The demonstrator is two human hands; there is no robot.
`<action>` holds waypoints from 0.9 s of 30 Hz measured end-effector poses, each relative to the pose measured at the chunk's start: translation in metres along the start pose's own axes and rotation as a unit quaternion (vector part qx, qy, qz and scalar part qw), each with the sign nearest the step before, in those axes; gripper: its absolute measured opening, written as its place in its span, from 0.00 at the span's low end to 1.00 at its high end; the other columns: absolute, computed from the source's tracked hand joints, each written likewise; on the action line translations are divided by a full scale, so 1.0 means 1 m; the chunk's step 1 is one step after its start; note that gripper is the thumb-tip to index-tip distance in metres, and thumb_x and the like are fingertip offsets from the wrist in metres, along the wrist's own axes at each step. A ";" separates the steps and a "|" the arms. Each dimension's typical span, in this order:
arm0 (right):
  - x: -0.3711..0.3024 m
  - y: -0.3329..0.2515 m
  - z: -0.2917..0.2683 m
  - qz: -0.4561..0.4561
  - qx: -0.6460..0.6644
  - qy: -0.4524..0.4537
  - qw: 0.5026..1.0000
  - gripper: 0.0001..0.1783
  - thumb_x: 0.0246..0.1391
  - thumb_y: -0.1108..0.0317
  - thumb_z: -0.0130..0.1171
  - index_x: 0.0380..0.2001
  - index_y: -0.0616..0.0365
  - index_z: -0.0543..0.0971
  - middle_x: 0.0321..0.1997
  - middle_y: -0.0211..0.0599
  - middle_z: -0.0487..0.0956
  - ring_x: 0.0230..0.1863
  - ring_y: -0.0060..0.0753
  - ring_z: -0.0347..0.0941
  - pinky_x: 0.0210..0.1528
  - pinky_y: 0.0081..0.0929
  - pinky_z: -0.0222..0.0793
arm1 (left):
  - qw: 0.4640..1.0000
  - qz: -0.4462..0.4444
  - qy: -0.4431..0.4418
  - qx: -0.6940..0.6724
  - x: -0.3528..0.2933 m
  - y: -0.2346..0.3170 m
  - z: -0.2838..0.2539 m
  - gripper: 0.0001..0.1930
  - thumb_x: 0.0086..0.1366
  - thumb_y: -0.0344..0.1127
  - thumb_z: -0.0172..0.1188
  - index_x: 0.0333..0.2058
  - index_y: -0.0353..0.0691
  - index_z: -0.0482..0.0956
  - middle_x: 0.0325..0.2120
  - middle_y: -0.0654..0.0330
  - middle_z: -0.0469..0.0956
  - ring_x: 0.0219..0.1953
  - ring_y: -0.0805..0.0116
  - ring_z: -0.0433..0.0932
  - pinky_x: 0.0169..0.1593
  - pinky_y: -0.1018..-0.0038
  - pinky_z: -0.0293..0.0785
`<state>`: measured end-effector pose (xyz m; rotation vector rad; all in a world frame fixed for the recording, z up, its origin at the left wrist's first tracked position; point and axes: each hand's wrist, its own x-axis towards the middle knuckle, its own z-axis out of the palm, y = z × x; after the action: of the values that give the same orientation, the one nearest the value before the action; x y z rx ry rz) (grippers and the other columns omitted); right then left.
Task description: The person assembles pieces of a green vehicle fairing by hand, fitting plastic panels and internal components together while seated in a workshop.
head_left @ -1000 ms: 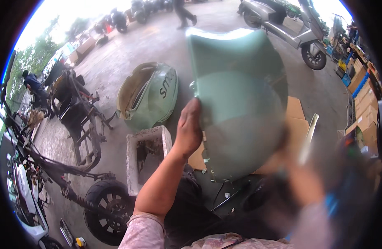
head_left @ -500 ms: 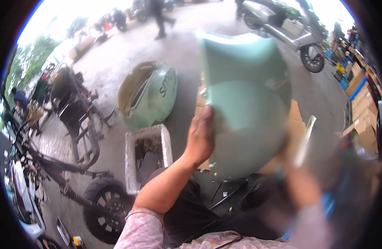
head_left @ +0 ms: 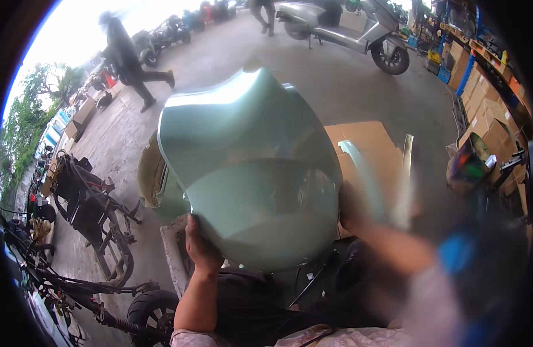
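A large, glossy pale-green scooter body panel [head_left: 260, 173] is held up over my lap, its pointed, curved edge facing away from me. My left hand [head_left: 204, 248] grips its lower left edge, with the thumb at the rim and the other fingers hidden underneath. At the right edge, my right hand [head_left: 352, 208] holds the panel too, its fingers mostly behind it and partly blurred. A second green scooter shell [head_left: 149, 170] lies on the floor, largely covered by the panel. Right of the panel, a curved green trim strip [head_left: 362, 173] and a narrow pale strip [head_left: 406, 179] lie by flattened cardboard [head_left: 370, 136].
A worn white foam box [head_left: 172, 248] stands by my left knee. Farther left are a bare scooter frame [head_left: 98, 214] and a wheel [head_left: 153, 309]. A silver scooter [head_left: 347, 32] is parked ahead, cardboard boxes [head_left: 489, 115] line the right, and a person [head_left: 124, 55] walks at far left.
The panel has moved left and tilted, now covering much of the second shell and the foam box. My right hand has come to its right edge. The view has turned right.
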<state>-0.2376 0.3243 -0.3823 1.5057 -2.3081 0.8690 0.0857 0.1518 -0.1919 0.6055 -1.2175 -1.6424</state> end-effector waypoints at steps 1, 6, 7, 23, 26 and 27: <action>0.002 -0.009 -0.005 0.030 0.155 -0.020 0.987 0.22 0.58 0.53 0.47 0.46 0.60 0.72 0.41 0.39 0.75 0.47 0.34 0.69 0.51 0.31 0.63 | 0.999 0.013 0.031 0.032 0.001 -0.001 0.000 0.23 0.69 0.49 0.40 0.51 0.35 0.68 0.44 0.58 0.72 0.48 0.68 0.69 0.53 0.72 0.63; 0.078 -0.050 -0.109 0.089 0.304 -0.254 0.914 0.29 0.59 0.42 0.45 0.47 0.58 0.72 0.40 0.40 0.76 0.45 0.31 0.69 0.49 0.28 0.64 | 0.964 0.118 0.139 0.195 0.035 -0.018 -0.035 0.24 0.70 0.43 0.39 0.54 0.27 0.64 0.52 0.51 0.67 0.54 0.61 0.67 0.60 0.69 0.59; 0.085 -0.037 -0.126 0.073 0.227 -0.251 0.938 0.28 0.59 0.43 0.46 0.47 0.58 0.72 0.40 0.44 0.76 0.46 0.35 0.70 0.49 0.31 0.65 | 0.918 0.195 0.117 0.325 0.042 -0.023 -0.047 0.24 0.70 0.42 0.40 0.54 0.26 0.64 0.53 0.49 0.67 0.56 0.60 0.66 0.62 0.68 0.58; -0.183 0.242 -0.010 0.469 -0.073 -0.172 0.863 0.35 0.53 0.60 0.54 0.61 0.58 0.56 0.58 0.57 0.65 0.58 0.56 0.63 0.59 0.44 0.59 | 0.740 0.376 0.020 0.557 0.118 0.000 -0.044 0.24 0.67 0.42 0.45 0.54 0.28 0.64 0.50 0.51 0.69 0.52 0.61 0.68 0.56 0.67 0.65; -0.166 0.231 0.015 0.243 -0.130 -0.225 0.935 0.34 0.50 0.76 0.47 0.63 0.59 0.54 0.59 0.63 0.62 0.61 0.63 0.57 0.61 0.48 0.56 | 0.702 0.419 0.016 0.576 0.116 0.006 -0.045 0.24 0.66 0.39 0.46 0.55 0.28 0.63 0.50 0.50 0.69 0.51 0.61 0.69 0.56 0.66 0.65; -0.164 0.237 0.022 0.171 -0.146 -0.244 0.943 0.31 0.51 0.74 0.46 0.61 0.58 0.57 0.59 0.60 0.62 0.62 0.60 0.57 0.62 0.48 0.54 | 0.745 0.374 0.033 0.551 0.113 -0.003 -0.040 0.23 0.66 0.40 0.46 0.54 0.29 0.64 0.49 0.51 0.70 0.50 0.62 0.69 0.55 0.67 0.65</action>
<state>-0.3758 0.5011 -0.5636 1.3193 -2.9545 0.1976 0.0709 0.0330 -0.1931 0.6952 -1.9923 -0.0928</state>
